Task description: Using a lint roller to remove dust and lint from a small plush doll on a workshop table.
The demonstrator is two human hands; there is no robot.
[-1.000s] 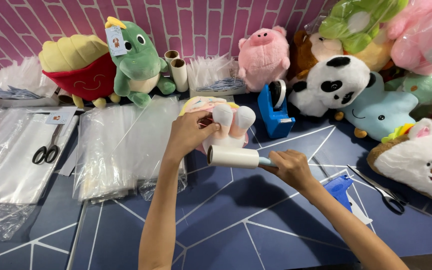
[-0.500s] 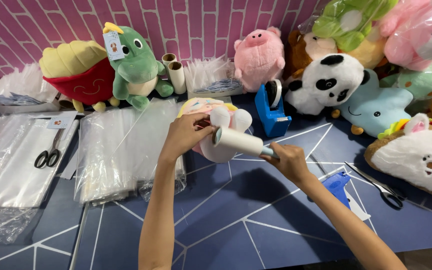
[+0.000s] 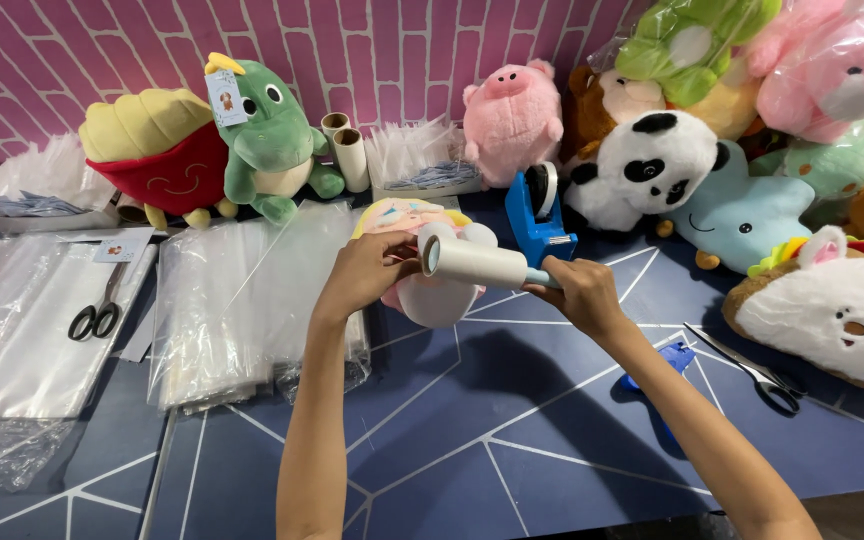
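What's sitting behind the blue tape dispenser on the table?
Behind the blue tape dispenser sits a pink pig plush against the pink brick wall. The dispenser hides the table directly behind its base.

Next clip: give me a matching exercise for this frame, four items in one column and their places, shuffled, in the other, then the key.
Column one:
1. lint roller
2. black-handled scissors
3. blue tape dispenser
4. green dinosaur plush

Column two:
A. lying on clear plastic bags at the left of the table
B. held by its handle in the right hand
C. standing against the pink brick wall, beside a red and yellow plush
D. standing on the table between the pink pig plush and the panda plush

Pairs: 1-B, 2-A, 3-D, 4-C
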